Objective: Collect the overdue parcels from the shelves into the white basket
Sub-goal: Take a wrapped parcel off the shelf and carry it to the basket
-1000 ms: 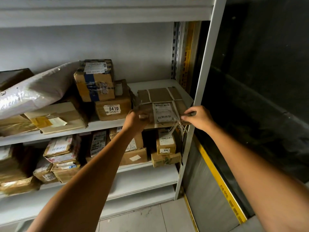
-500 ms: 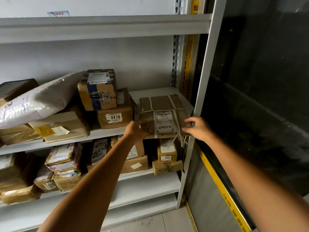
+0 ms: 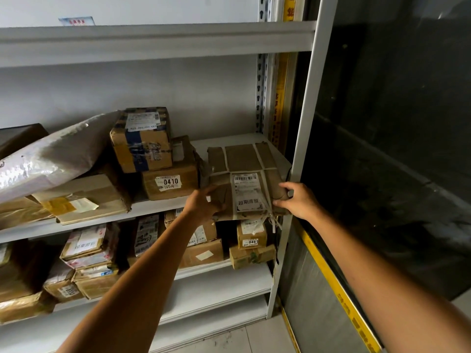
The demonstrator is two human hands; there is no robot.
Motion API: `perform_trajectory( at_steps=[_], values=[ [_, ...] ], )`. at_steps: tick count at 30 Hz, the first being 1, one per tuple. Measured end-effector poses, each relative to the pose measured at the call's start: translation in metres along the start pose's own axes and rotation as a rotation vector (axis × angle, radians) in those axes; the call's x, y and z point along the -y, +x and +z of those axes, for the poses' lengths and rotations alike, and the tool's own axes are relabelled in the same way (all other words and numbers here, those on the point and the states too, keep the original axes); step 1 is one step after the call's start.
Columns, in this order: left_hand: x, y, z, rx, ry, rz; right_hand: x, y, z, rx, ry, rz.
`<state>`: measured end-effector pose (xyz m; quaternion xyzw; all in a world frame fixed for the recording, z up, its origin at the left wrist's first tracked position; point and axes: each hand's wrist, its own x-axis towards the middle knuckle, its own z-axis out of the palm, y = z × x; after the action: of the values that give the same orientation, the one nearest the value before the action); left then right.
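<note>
White metal shelving point(image 3: 153, 42) backs onto a pale wall point(image 3: 127, 90).

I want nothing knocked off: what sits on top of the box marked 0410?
A brown box with blue tape rests on the 0410 box, covering much of its top. Anything behind the two is hidden.

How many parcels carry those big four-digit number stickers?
2 readable: the 0410 box on the middle shelf, beside the string-tied parcel, and the small 0461 box on the shelf below. Other stickers may be hidden or too blurred to read.
</note>
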<state>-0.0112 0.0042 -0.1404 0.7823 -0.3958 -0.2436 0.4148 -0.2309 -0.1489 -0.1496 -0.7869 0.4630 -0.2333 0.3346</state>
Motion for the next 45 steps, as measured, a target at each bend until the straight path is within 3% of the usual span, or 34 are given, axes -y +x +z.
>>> perform_trajectory(
  at_steps=[13, 28, 36, 45],
  values=[
    [0.014, -0.010, 0.002, 0.080, -0.162, -0.080, -0.013, -0.011, 0.011, 0.082, -0.036, -0.011],
    [0.027, -0.054, 0.008, 0.034, 0.041, 0.046, -0.027, -0.059, 0.020, 0.025, -0.035, -0.003],
    [0.042, -0.067, -0.017, 0.182, -0.025, 0.151, -0.010, -0.108, 0.035, -0.110, -0.112, 0.045],
    [0.076, -0.086, -0.036, 0.330, 0.082, 0.263, 0.006, -0.191, 0.064, -0.216, -0.174, 0.152]
  ],
)
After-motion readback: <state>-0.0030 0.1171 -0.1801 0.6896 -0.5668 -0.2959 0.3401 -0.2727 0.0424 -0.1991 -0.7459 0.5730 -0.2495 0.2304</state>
